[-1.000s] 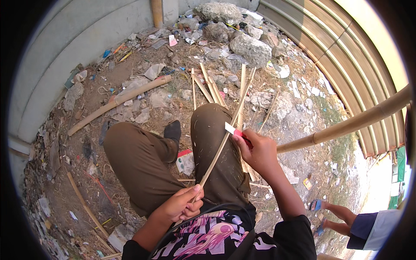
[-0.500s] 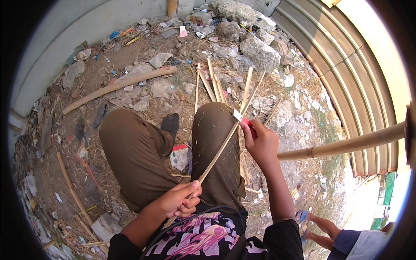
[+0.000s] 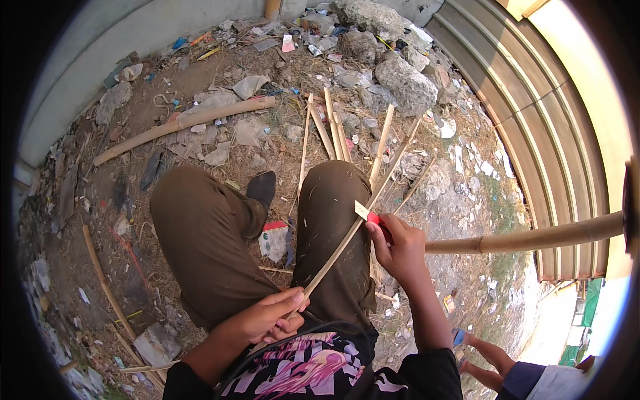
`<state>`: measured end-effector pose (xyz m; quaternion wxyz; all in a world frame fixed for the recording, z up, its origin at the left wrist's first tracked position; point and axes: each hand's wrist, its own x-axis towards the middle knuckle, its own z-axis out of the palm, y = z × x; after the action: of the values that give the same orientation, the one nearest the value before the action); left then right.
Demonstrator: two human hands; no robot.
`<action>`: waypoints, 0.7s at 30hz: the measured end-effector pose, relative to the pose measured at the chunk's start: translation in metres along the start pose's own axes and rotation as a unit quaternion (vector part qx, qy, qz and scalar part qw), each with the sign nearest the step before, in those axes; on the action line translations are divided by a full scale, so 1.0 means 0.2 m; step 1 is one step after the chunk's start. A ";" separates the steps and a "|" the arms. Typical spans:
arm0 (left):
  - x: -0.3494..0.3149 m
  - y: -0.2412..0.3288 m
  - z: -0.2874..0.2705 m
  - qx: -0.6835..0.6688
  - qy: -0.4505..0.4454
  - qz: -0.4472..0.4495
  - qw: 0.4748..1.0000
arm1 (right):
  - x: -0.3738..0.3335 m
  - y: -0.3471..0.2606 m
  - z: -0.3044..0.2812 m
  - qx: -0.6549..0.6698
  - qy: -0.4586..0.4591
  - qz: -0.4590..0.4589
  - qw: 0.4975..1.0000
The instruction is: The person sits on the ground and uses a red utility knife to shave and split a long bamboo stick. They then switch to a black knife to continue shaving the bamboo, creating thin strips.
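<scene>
A long, pale bamboo strip point(image 3: 335, 256) slants across my right thigh, its far end up past the knee. Close to my lap, my left hand point(image 3: 270, 317) is closed around its lower part. My right hand point(image 3: 398, 247) grips a red-handled utility knife point(image 3: 373, 219), the handle mostly hidden by my fingers. Its short, broad blade lies against the strip beside my right knee. Small shavings dot my brown trousers point(image 3: 207, 233).
Several split bamboo strips point(image 3: 383, 143) lie beyond my right knee. A bamboo pole point(image 3: 533, 238) extends to the right; another pole point(image 3: 187, 123) rests on the littered ground. Rocks point(image 3: 407, 83) lie near the wall. Another person's legs point(image 3: 490, 353) show at lower right.
My right hand has drawn the knife down along the strip, nearer to my lap. My left hand stays closed on the strip in nearly the same place.
</scene>
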<state>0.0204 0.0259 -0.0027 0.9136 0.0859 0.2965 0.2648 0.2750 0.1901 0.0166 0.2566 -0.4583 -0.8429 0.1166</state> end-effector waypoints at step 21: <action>0.02 -0.01 -0.05 -0.055 -0.034 -0.044 0.997 | 0.11 0.15 0.06 -0.047 0.104 0.047 0.992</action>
<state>0.0178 0.0258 -0.0136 0.9374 0.0316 0.2535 0.2368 0.2803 0.2253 0.0016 0.3151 -0.5188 -0.7937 0.0406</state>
